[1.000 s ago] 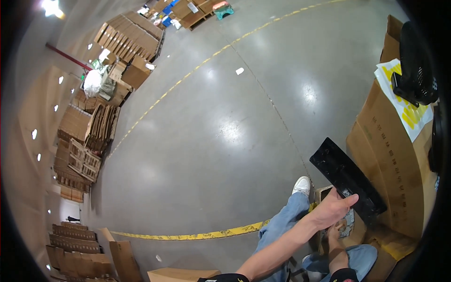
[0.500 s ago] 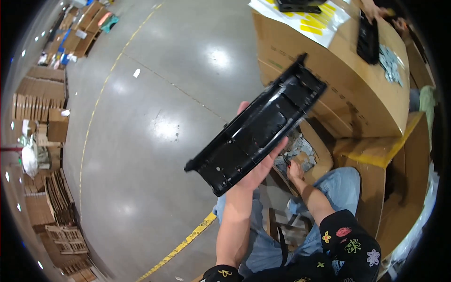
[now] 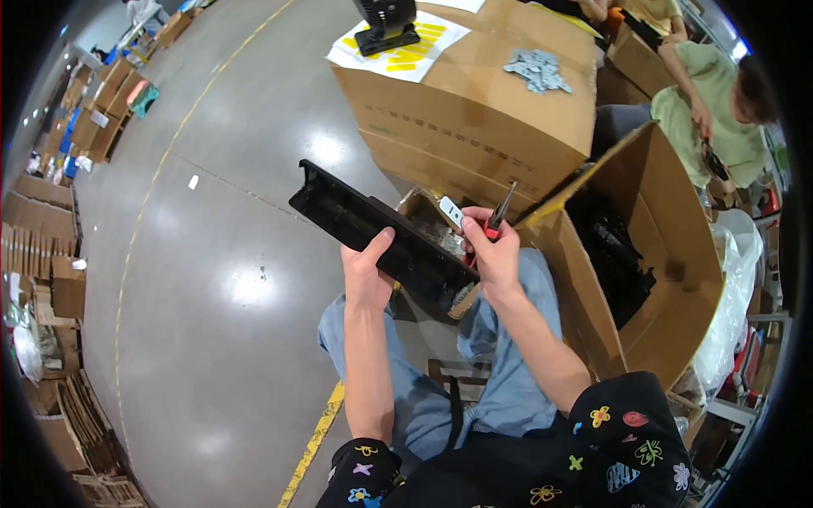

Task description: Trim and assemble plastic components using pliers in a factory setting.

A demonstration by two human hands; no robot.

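Note:
My left hand (image 3: 367, 273) grips a long black plastic housing (image 3: 394, 241) by its near side, thumb on top. The housing slopes down from upper left to lower right, its hollow side partly showing. At its right end my right hand (image 3: 495, 254) is closed around red-handled pliers (image 3: 503, 206), whose metal jaws point up. Between thumb and fingertips the same hand pinches a small flat pale metal plate (image 3: 451, 212) with a hole. Below the housing, and partly hidden by it, a small carton (image 3: 417, 200) holds loose grey metal pieces.
A large carton (image 3: 457, 127) ahead bears a pile of grey plates (image 3: 539, 71), a sheet with yellow strips (image 3: 398, 56) and a black device (image 3: 387, 24). At right, an open carton (image 3: 677, 279) contains black parts (image 3: 605, 254). Another person (image 3: 720, 110) works beyond.
My right hand has risen from the small carton and now holds a metal plate along with the pliers. The housing has swung to slope down rightward. My view has turned right.

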